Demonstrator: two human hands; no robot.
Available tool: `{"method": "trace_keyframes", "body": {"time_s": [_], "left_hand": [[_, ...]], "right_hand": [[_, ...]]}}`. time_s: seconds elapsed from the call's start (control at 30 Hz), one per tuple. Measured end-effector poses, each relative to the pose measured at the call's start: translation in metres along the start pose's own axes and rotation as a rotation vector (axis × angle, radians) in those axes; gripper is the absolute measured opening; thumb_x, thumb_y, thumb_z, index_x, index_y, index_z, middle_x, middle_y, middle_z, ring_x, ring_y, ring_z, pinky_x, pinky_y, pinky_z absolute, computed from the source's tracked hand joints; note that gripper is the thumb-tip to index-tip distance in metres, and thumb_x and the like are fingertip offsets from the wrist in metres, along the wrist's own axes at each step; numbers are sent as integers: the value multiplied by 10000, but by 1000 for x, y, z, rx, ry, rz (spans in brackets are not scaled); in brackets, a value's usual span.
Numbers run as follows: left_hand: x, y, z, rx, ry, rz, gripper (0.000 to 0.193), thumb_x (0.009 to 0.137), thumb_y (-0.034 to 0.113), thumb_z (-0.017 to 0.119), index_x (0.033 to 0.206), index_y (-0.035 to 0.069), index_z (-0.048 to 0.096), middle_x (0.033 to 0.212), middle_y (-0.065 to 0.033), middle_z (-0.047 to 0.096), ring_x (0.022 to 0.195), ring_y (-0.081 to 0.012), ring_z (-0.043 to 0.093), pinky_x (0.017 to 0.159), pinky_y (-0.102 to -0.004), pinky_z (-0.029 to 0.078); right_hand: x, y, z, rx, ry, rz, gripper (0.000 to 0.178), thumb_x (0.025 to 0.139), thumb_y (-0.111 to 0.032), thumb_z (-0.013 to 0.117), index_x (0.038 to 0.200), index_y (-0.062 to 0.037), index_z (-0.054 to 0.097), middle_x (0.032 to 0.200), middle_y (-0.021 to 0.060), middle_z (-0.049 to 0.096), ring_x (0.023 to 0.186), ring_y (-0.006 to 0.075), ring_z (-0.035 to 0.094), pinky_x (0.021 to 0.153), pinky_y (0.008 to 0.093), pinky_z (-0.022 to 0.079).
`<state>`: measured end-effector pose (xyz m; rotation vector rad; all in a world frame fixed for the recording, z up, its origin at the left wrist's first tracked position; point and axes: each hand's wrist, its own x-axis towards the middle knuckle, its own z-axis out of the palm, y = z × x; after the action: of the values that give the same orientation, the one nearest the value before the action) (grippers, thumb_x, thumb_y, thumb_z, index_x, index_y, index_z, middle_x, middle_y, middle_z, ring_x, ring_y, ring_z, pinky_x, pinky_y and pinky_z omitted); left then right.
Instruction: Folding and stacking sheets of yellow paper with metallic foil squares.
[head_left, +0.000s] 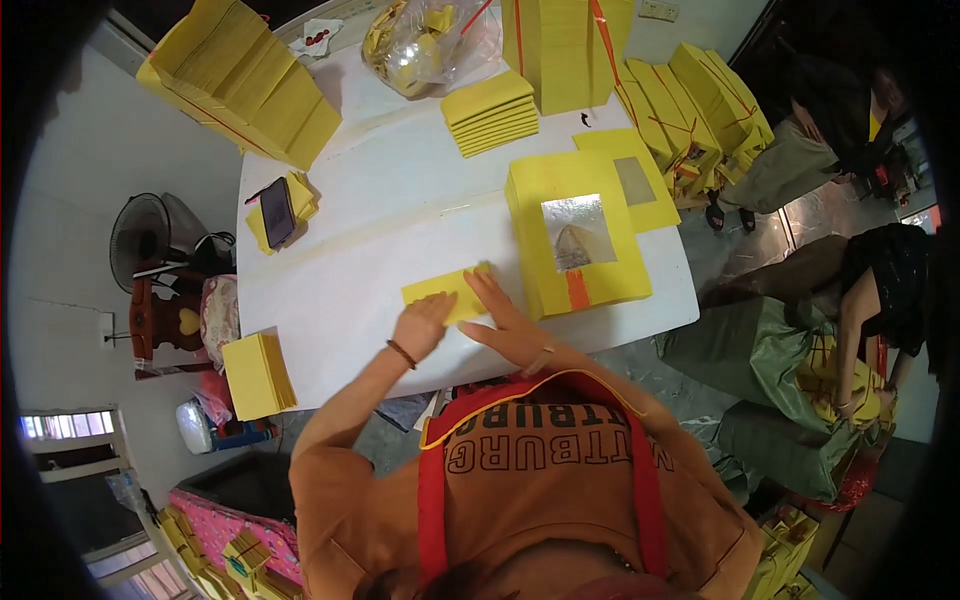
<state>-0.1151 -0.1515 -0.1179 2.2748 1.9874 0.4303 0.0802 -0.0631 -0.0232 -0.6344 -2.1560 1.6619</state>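
A small folded piece of yellow paper (428,291) lies on the white table near its front edge. My left hand (422,328) rests on its near left part, fingers together and lying on the paper, with a beaded bracelet at the wrist. My right hand (508,338) lies flat across its right end, fingers stretched and thumb apart, and a bangle is on that wrist. Both hands press on the paper and grip nothing. Just right of them is a thick stack of yellow sheets (528,230), with a silvery square and an orange mark on top.
The white table (380,220) also bears a folded yellow pile (490,112), tall yellow stacks (240,80), a phone (278,212), a clear plastic bag (420,50) and a yellow bundle (258,375) at the left edge. At right, another person's hands (850,408) are near a green sack (740,345).
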Motion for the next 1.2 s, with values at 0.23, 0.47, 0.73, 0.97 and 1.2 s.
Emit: {"method": "trace_keyframes", "body": {"time_s": [0.23, 0.47, 0.73, 0.97, 1.2], "left_hand": [[148, -26, -108, -56, 342, -76, 597, 712, -14, 513, 1287, 114, 415, 1013, -161, 591, 889, -325, 562, 754, -399, 464], [335, -72, -66, 341, 280, -73, 520, 770, 75, 503, 1271, 182, 415, 999, -92, 571, 892, -268, 566, 742, -374, 464], [360, -90, -33, 426, 152, -48, 516, 795, 147, 521, 1280, 244, 376, 961, -73, 564, 916, -239, 563, 720, -411, 433], [354, -102, -36, 229, 20, -20, 499, 797, 209, 508, 1282, 235, 389, 1042, -94, 555, 965, -268, 545, 782, -425, 420], [370, -84, -30, 211, -196, 32, 530, 867, 416, 400, 1352, 220, 318, 1321, -185, 369, 1221, -333, 339, 961, -468, 314]], "right_hand": [[-85, -27, -147, 511, 98, -41, 476, 889, -117, 443, 1339, -34, 314, 1312, 154, 413, 1172, 275, 444, 949, 378, 372], [-99, 36, -189, 452, 896, 58, 368, 907, -164, 491, 1250, -39, 445, 1118, 106, 574, 978, 189, 573, 783, 284, 464], [-107, 72, -202, 464, 1025, 229, 361, 913, -206, 493, 1238, -53, 461, 1101, 76, 575, 995, 183, 569, 759, 286, 482], [-84, 84, -212, 427, 973, 235, 318, 906, -158, 489, 1206, -51, 493, 1079, 75, 590, 961, 163, 570, 775, 277, 457], [-93, 86, -213, 376, 998, 330, 353, 911, -255, 498, 1196, -47, 493, 1067, 66, 589, 961, 160, 572, 754, 269, 456]]}}
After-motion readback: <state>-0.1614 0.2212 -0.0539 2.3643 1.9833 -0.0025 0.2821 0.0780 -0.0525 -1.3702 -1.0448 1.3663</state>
